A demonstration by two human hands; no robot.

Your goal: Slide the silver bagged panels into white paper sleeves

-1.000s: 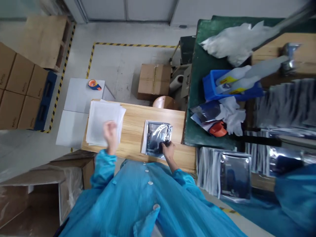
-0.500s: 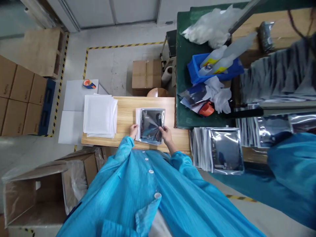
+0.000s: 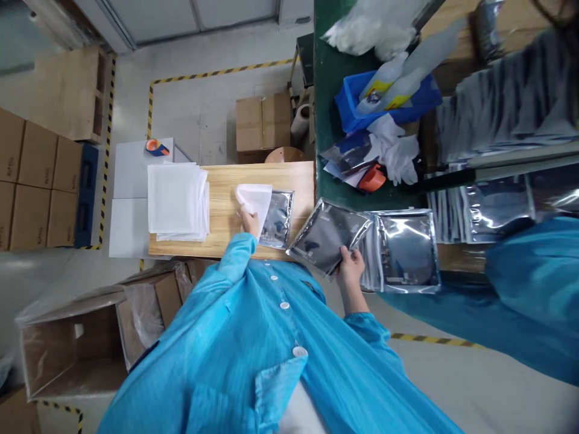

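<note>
My left hand (image 3: pixel 249 220) is closed on a white foam sheet (image 3: pixel 260 201), whose left part is folded up over the wooden board (image 3: pixel 221 181). Partly under that sheet lies a silvery bagged panel (image 3: pixel 277 219). My right hand (image 3: pixel 350 265) grips the lower right edge of another bagged dark panel (image 3: pixel 326 235), tilted between the board and a row of bagged panels (image 3: pixel 404 250). A stack of white sheets (image 3: pixel 176 199) rests on the board's left end.
On the green table (image 3: pixel 330 144) are a blue bin (image 3: pixel 346 108) with bottles, white gloves (image 3: pixel 398 150) and an orange tape dispenser (image 3: pixel 372 178). A co-worker's blue sleeve (image 3: pixel 534 271) is at right. An open carton (image 3: pixel 94 343) stands lower left.
My right hand has moved right, carrying a bagged panel off the board. My left hand has lifted and folded the white sheet, exposing another bagged panel. The view has shifted slightly.
</note>
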